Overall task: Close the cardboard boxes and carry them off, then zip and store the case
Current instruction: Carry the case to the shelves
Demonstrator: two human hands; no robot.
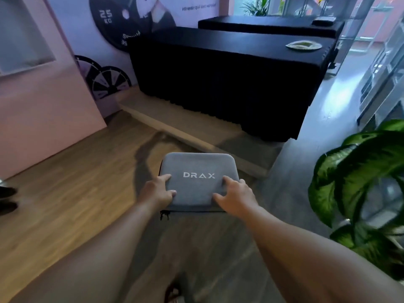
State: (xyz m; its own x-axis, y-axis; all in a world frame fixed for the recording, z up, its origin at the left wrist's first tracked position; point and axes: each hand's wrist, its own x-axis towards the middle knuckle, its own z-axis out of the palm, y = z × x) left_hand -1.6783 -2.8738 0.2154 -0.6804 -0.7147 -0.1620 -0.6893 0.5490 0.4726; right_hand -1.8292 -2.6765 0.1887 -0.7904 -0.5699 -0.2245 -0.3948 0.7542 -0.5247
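I hold a flat grey case (197, 167) printed DRAX out in front of me, above the floor. Its lid is down, and black zip pulls hang at its near left corner. My left hand (156, 192) grips the case's left near edge, thumb on top. On the right near side, my right hand (237, 196) holds the case with fingers spread over the lid. No cardboard box is in view.
A long table under a black cloth (218, 84) stands ahead on a low platform, with a pale dish (303, 45) on it. A second black table (269, 26) is behind. A large leafy plant (360, 178) crowds the right. A pink wall panel (43, 106) stands left.
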